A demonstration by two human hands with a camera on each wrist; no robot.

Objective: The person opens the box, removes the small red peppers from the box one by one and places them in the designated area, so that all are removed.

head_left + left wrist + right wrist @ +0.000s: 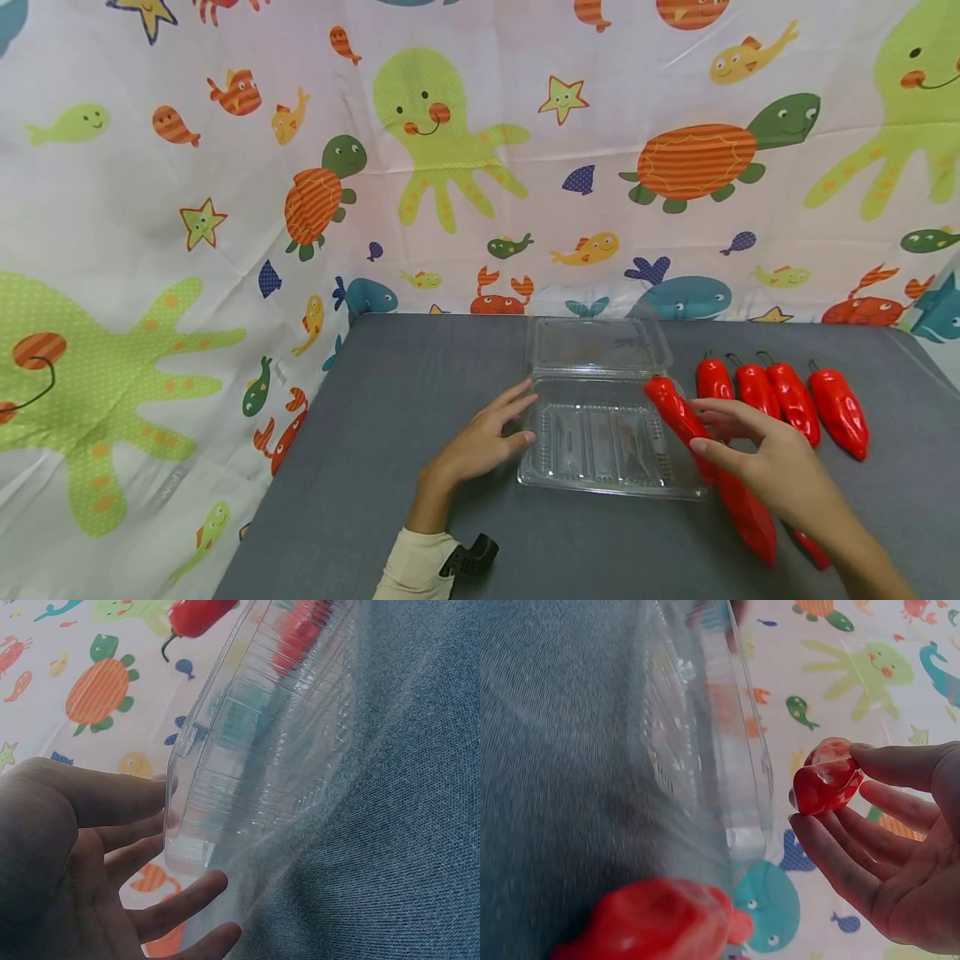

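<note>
A clear plastic clamshell container [600,483] lies with its lid [600,343] folded back. My left hand [480,446] touches its left edge with fingers extended; in the left wrist view the thumb and some fingertips meet the container's wall [217,772]. At the container's right side, my right hand [768,458] pinches a glossy red pepper [675,412] between thumb and fingers. This pepper [829,780] shows end-on in the right wrist view, held above the rim. The tray has no pepper lying in it.
Several red peppers [838,412] lie in a row at the back right of the grey table [375,433]. Nearer me, another pepper [748,512] and a partly hidden one [810,547] lie by the right forearm. A sea-animal cloth [480,208] hangs behind.
</note>
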